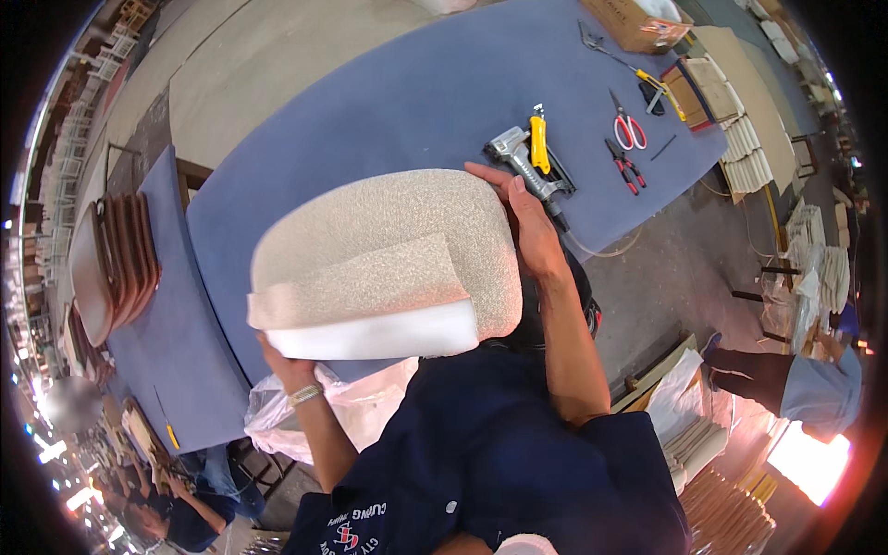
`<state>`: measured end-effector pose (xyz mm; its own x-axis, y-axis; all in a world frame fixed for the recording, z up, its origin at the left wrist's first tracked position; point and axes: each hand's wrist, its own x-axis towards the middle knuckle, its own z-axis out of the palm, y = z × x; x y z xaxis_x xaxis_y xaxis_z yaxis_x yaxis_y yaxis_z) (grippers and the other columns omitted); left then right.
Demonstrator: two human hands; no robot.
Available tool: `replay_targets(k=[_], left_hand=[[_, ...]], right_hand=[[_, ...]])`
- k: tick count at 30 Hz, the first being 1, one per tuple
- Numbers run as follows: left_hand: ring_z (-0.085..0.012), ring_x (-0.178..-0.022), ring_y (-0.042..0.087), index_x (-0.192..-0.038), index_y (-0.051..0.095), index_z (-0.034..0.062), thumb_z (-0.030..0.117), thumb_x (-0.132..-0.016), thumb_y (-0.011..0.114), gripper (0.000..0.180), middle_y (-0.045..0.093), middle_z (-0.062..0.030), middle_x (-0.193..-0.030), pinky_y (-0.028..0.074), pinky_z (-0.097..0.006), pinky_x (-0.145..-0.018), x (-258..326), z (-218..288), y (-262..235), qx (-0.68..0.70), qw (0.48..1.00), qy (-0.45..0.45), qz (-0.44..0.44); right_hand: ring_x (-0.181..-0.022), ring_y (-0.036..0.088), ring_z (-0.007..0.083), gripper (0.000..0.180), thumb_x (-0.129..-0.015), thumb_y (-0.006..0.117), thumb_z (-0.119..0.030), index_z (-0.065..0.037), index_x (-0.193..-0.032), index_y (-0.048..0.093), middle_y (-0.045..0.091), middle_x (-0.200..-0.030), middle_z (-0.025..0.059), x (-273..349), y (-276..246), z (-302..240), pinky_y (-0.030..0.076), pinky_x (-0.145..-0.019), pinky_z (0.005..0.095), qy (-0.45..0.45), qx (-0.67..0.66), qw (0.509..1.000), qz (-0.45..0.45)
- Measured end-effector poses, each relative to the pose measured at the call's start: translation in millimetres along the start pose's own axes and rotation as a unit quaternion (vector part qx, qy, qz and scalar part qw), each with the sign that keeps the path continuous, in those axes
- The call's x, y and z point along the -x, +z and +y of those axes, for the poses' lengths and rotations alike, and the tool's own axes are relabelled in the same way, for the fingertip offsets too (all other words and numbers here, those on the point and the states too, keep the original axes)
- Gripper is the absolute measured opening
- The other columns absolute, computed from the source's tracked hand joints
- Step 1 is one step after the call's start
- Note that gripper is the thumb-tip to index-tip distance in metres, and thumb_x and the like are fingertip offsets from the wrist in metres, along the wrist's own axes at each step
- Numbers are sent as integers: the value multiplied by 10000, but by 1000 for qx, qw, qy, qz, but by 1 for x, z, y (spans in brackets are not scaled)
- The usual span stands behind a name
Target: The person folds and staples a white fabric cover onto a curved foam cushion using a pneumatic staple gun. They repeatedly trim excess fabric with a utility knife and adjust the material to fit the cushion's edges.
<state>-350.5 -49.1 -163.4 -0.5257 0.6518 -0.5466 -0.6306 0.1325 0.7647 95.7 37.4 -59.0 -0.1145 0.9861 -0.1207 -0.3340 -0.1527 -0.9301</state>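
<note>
I hold a padded seat cushion [388, 240] covered in beige textured fabric up over the blue work table [388, 83]. White foam [370, 338] shows along its near edge, under a loose fabric flap. My left hand [282, 365] grips the cushion from below at the near left. My right hand [518, 213] holds its far right edge, fingers over the top. Just beyond my right hand lies a pneumatic staple gun [532, 162] with a yellow part.
Red-handled scissors [629, 129], dark pliers [624, 166] and a yellow-handled tool [652, 83] lie on the table's right side, with a cardboard box [638, 23] behind. Stacked brown seat shells [116, 264] sit at left. A person in blue [814, 388] bends at right.
</note>
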Motion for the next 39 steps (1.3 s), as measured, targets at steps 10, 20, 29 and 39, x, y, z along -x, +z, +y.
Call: replay_targets(k=[10,20,29,39], left_hand=[[-221,-973,744,-1194,672,77,304,-1020,563,306,746,-72,-1131,633,-370,-861,102,-98,-56,128,953,-229,151],[-142,-659,695,-1135,669,27,418,-976,703,424,713,-73,-904,606,-190,-536,194,-59,-15,12,947,-317,40],[-135,-663,714,-1089,683,20,333,-1001,664,325,737,-66,-874,617,-185,-542,178,-77,-40,146,933,-309,114],[-119,-628,708,-1082,703,48,390,-984,682,356,747,-52,-838,609,-204,-511,172,-60,-23,158,937,-296,92]], right_hand=[[-1143,583,179,522,-1117,426,-410,-27,-1449,550,627,-1303,105,-15,24,5,452,-1028,325,-51,146,988,-23],[-802,634,99,448,-1095,459,-403,-49,-1257,682,753,-967,61,-63,47,73,528,-773,301,-36,403,914,-31],[-1236,485,421,713,-743,855,-329,-83,-1349,574,477,-1369,225,-6,54,69,459,-1005,498,-163,600,778,93],[-1003,635,357,610,-801,744,-209,-52,-1331,484,518,-1254,187,22,66,71,549,-873,459,-79,569,818,36]])
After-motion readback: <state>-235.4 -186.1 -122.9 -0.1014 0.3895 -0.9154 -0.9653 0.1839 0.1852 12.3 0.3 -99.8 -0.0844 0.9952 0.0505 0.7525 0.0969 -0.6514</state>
